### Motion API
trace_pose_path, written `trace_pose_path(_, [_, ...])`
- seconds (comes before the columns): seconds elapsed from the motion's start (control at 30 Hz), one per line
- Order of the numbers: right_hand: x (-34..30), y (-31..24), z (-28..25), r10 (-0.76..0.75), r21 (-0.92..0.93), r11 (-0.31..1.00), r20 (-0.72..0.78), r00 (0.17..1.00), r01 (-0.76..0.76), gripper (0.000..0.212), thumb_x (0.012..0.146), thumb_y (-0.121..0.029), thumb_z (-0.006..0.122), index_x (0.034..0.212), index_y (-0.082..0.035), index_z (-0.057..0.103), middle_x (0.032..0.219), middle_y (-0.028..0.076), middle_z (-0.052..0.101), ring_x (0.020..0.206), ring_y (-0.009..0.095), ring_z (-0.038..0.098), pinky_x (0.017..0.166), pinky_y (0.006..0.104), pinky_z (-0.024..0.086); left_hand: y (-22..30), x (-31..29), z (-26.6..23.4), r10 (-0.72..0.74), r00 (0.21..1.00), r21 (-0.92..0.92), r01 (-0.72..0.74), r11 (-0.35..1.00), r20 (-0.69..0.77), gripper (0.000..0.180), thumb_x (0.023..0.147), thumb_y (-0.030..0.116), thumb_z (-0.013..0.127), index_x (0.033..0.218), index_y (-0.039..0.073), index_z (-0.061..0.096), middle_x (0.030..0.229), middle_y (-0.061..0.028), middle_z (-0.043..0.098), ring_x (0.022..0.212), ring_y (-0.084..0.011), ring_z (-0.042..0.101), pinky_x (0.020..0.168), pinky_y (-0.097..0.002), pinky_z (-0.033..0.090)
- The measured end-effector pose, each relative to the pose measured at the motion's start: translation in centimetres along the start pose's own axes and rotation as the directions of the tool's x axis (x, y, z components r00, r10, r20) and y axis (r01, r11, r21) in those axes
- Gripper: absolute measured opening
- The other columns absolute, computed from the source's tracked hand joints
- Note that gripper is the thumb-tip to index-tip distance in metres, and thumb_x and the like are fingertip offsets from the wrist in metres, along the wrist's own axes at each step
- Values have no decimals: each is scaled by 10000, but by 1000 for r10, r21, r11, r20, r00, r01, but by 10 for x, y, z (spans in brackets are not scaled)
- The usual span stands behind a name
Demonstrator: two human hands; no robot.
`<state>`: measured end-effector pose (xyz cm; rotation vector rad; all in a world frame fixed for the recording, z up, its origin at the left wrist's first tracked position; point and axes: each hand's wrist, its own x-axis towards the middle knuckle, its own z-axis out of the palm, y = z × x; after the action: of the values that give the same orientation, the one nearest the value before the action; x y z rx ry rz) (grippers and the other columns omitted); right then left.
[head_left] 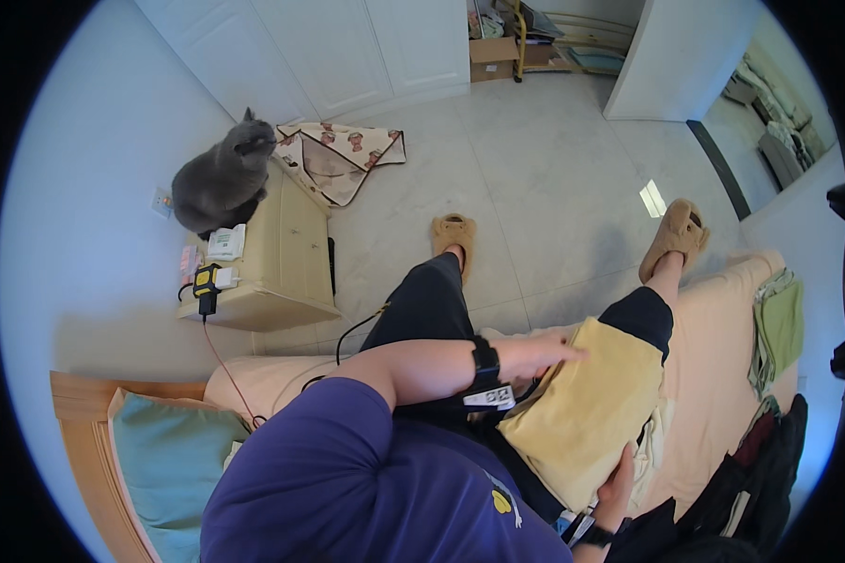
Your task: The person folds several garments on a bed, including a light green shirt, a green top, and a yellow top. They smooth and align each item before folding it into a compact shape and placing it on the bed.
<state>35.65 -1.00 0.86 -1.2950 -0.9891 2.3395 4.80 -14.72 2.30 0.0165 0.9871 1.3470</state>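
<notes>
A folded yellow cloth (587,403), perhaps a garment, lies across my lap and right thigh. My left hand (546,355) reaches over its far left edge, with the fingers stretched out on the fabric. At the near right edge, my right hand (616,486) cups the cloth, its thumb up along the side and the other fingers partly hidden. Some white fabric (655,441) shows from beneath the yellow cloth. Each wrist wears a black band, and a white tag with a printed pattern (490,398) hangs below the left one.
I sit on a bed with a peach sheet (704,375). Folded green cloths (777,324) and dark clothes (751,488) lie to the right, a teal pillow (174,469) to the left. A grey cat (221,183) sits on a cream bedside cabinet (291,244) beside a patterned fabric bin (343,155).
</notes>
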Motion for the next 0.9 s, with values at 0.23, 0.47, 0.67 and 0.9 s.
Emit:
trace_pose_path(0.23, [-87,23,0,-67,-225,973,-82,994,47,390,914,-143,529,1261,28,476,1178,161,586,1027,239,597,873,352,491,-35,-74,-7,-214,946,335,125,934,245,626,803,210,737,1318,59,416,1163,-78,586,1012,-143,601,782,-309,543])
trace_pose_path(0.47, [-136,-35,45,-266,57,960,-132,955,275,411,831,-47,631,1210,61,513,1119,137,628,973,198,631,843,300,507,29,-103,71,-137,940,538,-57,841,312,544,801,104,696,1268,34,424,1119,-86,596,904,-166,629,585,-271,565])
trace_pose_path(0.67, [-219,-133,33,-563,216,769,-220,797,602,306,882,-167,545,1098,50,531,934,156,648,692,222,658,537,304,554,92,-106,208,-67,838,423,-202,883,541,401,874,151,593,1213,-13,456,1019,-149,635,783,-225,677,560,-263,576])
trace_pose_path(0.9, [-205,-182,-33,-482,274,798,-246,841,538,194,900,-146,530,911,43,570,711,141,633,442,208,588,405,275,507,86,-30,268,-298,892,540,75,838,339,338,919,159,507,1135,-98,475,975,-204,628,724,-255,678,552,-272,588])
